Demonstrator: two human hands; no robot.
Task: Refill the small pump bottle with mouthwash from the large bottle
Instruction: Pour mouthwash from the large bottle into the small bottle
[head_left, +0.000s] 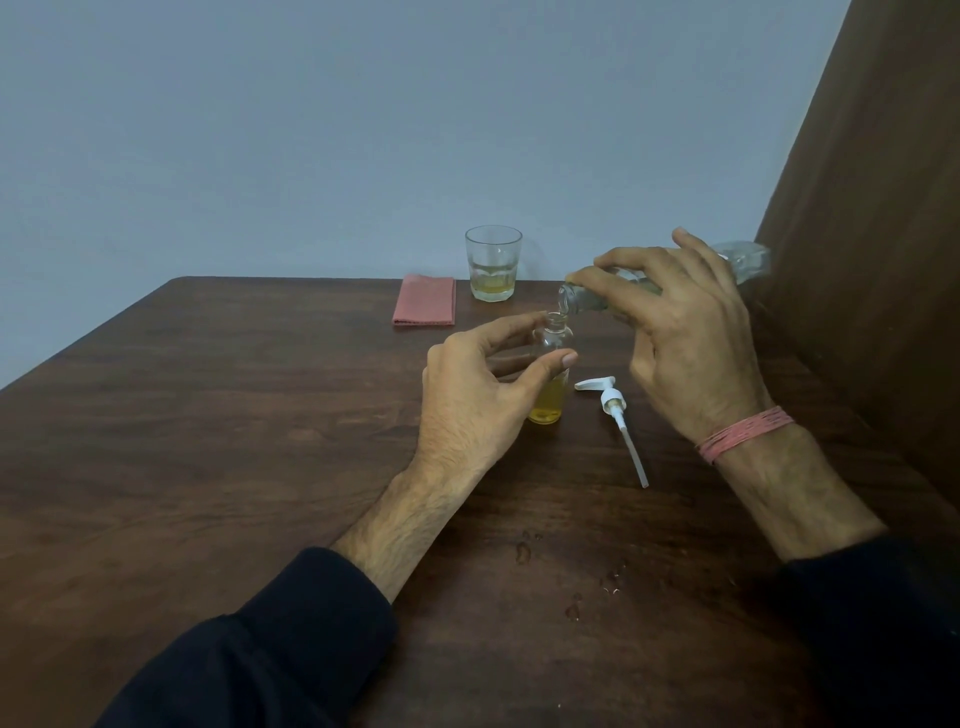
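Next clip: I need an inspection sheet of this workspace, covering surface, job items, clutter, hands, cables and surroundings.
Surface: dark wooden table, droplets near front edge.
Job's things: small clear pump bottle upright, yellow liquid low; large clear bottle tilted, mouth over its neck; white pump head lying beside it.
Clutter: glass tumbler with a little yellow liquid; folded pink cloth.
Hands: left hand steadies small bottle; right hand grips large bottle.
Cables: nothing seen.
Surroundings: plain grey wall; brown panel at right.
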